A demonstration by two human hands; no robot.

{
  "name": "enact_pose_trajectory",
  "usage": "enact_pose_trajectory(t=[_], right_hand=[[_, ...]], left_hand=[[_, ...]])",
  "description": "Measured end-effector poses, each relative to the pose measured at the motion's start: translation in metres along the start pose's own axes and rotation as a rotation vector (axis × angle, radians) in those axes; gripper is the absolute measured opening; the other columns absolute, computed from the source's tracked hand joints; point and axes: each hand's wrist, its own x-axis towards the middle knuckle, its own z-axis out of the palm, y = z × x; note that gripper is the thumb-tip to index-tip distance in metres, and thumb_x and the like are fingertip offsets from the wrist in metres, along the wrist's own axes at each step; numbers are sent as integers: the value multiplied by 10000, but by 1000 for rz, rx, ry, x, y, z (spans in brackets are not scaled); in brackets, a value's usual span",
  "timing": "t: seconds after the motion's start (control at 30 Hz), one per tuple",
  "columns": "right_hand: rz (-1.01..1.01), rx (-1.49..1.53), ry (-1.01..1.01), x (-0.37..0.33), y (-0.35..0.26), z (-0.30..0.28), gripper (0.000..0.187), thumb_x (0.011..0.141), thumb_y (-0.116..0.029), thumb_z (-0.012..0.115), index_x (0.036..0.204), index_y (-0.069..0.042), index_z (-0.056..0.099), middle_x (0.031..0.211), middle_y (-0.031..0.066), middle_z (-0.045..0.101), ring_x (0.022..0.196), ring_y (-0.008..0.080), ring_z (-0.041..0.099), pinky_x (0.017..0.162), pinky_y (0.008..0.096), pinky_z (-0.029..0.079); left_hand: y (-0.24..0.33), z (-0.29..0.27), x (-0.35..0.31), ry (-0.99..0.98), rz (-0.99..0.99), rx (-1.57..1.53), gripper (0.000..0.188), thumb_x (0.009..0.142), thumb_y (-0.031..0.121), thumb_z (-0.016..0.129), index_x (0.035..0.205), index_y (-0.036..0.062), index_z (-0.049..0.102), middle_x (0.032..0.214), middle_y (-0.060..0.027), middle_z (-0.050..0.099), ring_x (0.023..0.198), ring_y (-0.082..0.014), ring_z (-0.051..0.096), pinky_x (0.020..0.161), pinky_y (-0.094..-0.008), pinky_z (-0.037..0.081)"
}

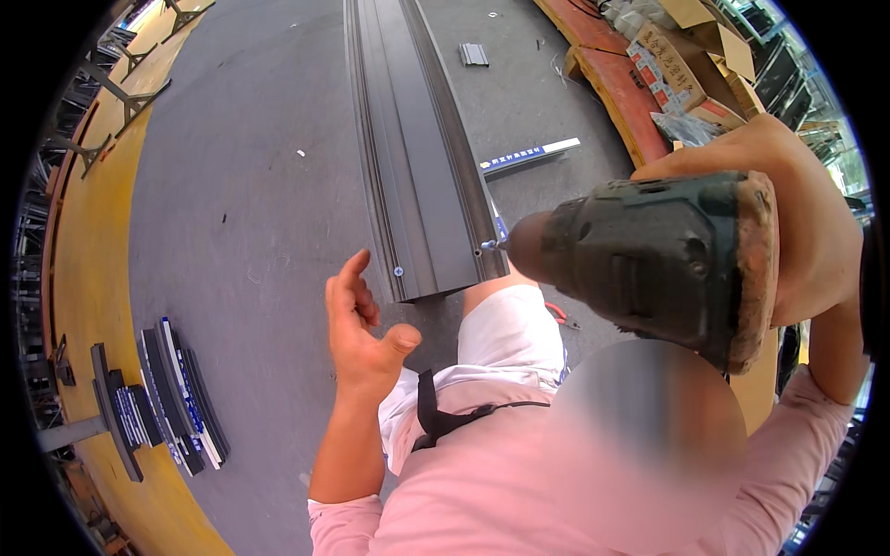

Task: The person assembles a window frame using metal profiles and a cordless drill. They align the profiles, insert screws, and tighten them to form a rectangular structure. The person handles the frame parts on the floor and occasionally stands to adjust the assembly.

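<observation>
Dark grey metal makes up the long profile (425, 176) I see through the head camera, running from the far edge of the grey surface (246, 157) down to the white shorts (510, 334), its near end just in front of the knee. My left hand (357, 334) hangs near that end's left corner, holding nothing, thumb and fingers spread with a slight curl. Close by, a seated screw (399, 271) shows its cross head at that corner. My right hand (795, 199) is closed round a dark green drill (649, 250), whose body hides the fingertips from me. Its nose points left, with a second screw (489, 246) at its tip, over the profile's right edge; I cannot tell whether the screw touches. Beyond that edge lie a blue-and-white strip (528, 156) and a short offcut (474, 55). Red-handled pliers (558, 313) rest right of the knee. Stacked strips (185, 394) lie by the grey surface's left edge, and a cardboard box (675, 69) sits on the red desk (621, 88) to the upper right.
</observation>
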Motion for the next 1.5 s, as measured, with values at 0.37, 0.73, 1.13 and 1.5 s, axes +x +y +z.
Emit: enact_pose_trajectory(t=[0.37, 0.73, 1.13, 1.5], right_hand=[[64, -203, 8, 19, 6, 3, 437, 650, -327, 793, 937, -6, 721, 736, 76, 698, 563, 214, 668, 536, 293, 512], [55, -199, -59, 12, 23, 4, 469, 627, -335, 810, 936, 4, 713, 711, 96, 680, 546, 238, 661, 515, 317, 506], [151, -202, -150, 28, 7, -3, 481, 606, -313, 820, 945, 10, 710, 714, 100, 677, 560, 237, 665, 536, 312, 511], [218, -206, -340, 65, -6, -7, 493, 587, -293, 830, 953, 15, 708, 717, 104, 674, 573, 235, 669, 556, 308, 515]], left_hand=[[8, 6, 26, -58, 35, 119, 925, 740, 844, 577, 1094, -10, 615, 948, -44, 451, 908, -201, 399, 773, -339, 397], [-2, 16, 30, -76, 228, 70, 772, 877, 707, 566, 1107, -29, 597, 980, -59, 588, 881, -233, 426, 751, -372, 402], [-3, 20, 30, -105, 156, -8, 813, 811, 693, 665, 1137, -48, 592, 945, -59, 557, 877, -222, 424, 725, -341, 405], [-13, 12, 32, -118, 322, 153, 807, 786, 695, 689, 1073, -53, 592, 907, -66, 433, 797, -183, 399, 585, -301, 335]])
